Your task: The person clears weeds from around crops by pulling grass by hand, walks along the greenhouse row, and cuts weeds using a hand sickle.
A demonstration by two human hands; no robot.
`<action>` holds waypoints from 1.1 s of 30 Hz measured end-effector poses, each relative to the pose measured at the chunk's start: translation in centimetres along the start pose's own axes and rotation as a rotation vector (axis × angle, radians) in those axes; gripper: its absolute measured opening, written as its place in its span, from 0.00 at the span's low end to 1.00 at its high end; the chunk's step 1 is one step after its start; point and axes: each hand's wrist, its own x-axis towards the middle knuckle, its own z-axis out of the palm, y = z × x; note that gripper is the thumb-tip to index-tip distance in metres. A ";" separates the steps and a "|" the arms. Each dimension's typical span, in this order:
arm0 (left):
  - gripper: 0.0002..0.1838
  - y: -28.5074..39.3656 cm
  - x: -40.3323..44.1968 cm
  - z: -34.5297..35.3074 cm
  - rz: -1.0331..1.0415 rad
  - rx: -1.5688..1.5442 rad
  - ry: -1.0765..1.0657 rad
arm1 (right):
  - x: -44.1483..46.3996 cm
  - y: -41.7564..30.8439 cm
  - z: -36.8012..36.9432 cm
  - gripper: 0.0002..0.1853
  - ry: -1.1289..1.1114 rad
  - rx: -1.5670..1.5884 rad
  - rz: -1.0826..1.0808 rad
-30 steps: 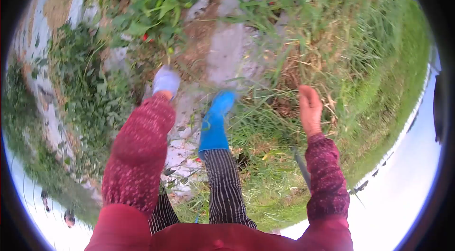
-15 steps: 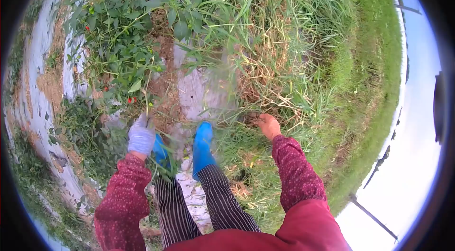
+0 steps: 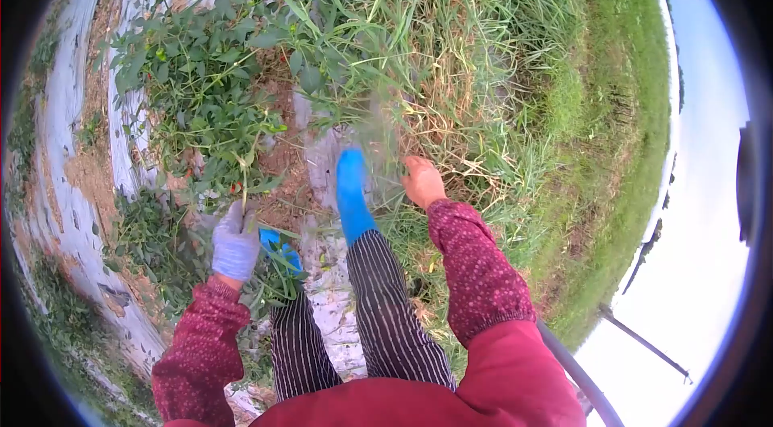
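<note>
My left hand (image 3: 235,243), in a pale lavender glove, is closed around the thick lower stem of a pepper plant (image 3: 201,80). That plant spreads leafy and green beyond the hand, with a few small red peppers (image 3: 236,188) among its leaves. Bare, my right hand (image 3: 423,182) is held over the edge of the dry grass (image 3: 451,125), its fingers slightly apart and nothing visible in them. My blue boots (image 3: 351,177) stand between the two hands, the left one partly covered by leaves.
Pale plastic sheeting (image 3: 332,310) and bare soil (image 3: 282,161) lie underfoot. Tall green weeds (image 3: 515,40) grow ahead and to the right, with a grassy strip (image 3: 612,121) farther right. A dark curved tube (image 3: 581,375) shows behind my right arm.
My right hand has moved left and forward, away from the clump of grass. My right boot has stepped forward. The left hand keeps its hold on the stem, slightly lower in view.
</note>
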 end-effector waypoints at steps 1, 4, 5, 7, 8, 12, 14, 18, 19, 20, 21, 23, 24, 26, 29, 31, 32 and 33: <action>0.09 0.7 0.1 -0.1 0.150 0.072 0.037 | 2.1 -1.3 0.0 0.20 -0.174 0.006 0.066; 0.09 2.8 1.0 -0.2 0.614 0.422 0.133 | 8.2 -3.4 4.8 0.18 -0.112 -0.003 -0.065; 0.07 3.5 1.5 0.0 0.778 0.625 0.168 | 10.9 -4.0 6.5 0.18 -0.053 -0.019 -0.113; 0.07 3.9 2.2 1.4 0.652 0.371 0.059 | 15.8 -4.8 10.4 0.19 0.051 -0.075 -0.287; 0.08 3.8 2.7 2.3 0.588 0.216 0.033 | 17.1 -5.2 10.9 0.19 -0.024 -0.109 -0.257; 0.08 2.6 4.5 5.2 0.293 0.149 -0.009 | 24.0 -5.3 7.2 0.17 -0.621 -0.490 -0.058; 0.08 3.0 5.4 5.9 0.172 0.078 -0.048 | 25.3 -0.1 7.4 0.16 -0.559 -0.591 -0.034; 0.08 2.3 6.9 6.2 0.168 0.135 -0.074 | 25.9 7.9 0.4 0.17 -0.483 -0.688 0.062; 0.08 1.7 7.1 6.0 0.143 0.129 -0.087 | 24.7 8.9 -1.3 0.18 -0.577 -0.800 0.083; 0.08 1.7 7.4 5.9 0.119 0.122 -0.100 | 23.2 11.6 -2.2 0.21 -0.447 -0.832 0.075; 0.08 3.2 7.9 5.6 0.161 0.141 -0.052 | 22.0 15.0 -2.9 0.22 -0.525 -0.842 0.174; 0.07 2.1 7.9 4.8 0.073 0.128 -0.054 | 18.7 19.6 -7.4 0.19 -0.509 -0.899 0.272; 0.07 1.7 8.0 4.8 0.036 0.114 -0.051 | 16.0 25.8 -6.8 0.17 -0.333 -0.823 0.350; 0.07 2.1 8.4 4.9 -0.025 0.058 -0.017 | 12.6 30.7 -8.4 0.16 -0.388 -0.721 0.480; 0.07 0.7 8.5 5.5 -0.077 -0.016 0.011 | 11.6 30.9 -11.1 0.15 -0.660 -0.504 0.379; 0.07 1.4 8.7 6.2 -0.158 -0.187 0.001 | 15.2 29.2 -11.1 0.15 -0.626 -0.268 0.343; 0.07 1.9 8.7 6.5 -0.202 -0.274 0.000 | 18.3 26.1 -11.6 0.14 -0.621 -0.211 0.200; 0.07 2.7 8.8 6.8 -0.203 -0.280 -0.009 | 21.4 21.0 -13.2 0.13 -0.614 -0.155 0.062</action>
